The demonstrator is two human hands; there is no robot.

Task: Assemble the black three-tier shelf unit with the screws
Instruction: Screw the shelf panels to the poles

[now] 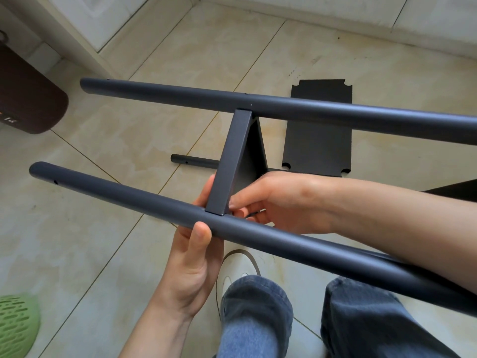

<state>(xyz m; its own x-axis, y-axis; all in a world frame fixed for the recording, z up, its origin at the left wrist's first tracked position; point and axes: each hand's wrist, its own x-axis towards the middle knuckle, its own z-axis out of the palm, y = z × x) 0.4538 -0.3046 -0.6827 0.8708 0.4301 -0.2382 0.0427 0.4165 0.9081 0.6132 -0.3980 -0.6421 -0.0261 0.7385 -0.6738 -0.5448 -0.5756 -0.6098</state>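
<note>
Two long black tubes run across the view, a near tube (284, 241) and a far tube (284, 107), joined by a black shelf panel (233, 161) seen edge-on. My left hand (191, 264) grips the near tube from below, thumb over its front, just left of the panel joint. My right hand (273, 202) reaches over the near tube and pinches something small at the joint beside the panel's lower edge; what it pinches is hidden. A loose flat black shelf panel (320, 140) and a short black tube (193, 161) lie on the floor beyond.
The floor is beige tile. A brown padded object (28, 99) sits at the left, a green perforated object (15, 326) at the bottom left. My jeans-clad legs (258, 319) and a white shoe (237, 267) are below the frame. White cabinets line the back.
</note>
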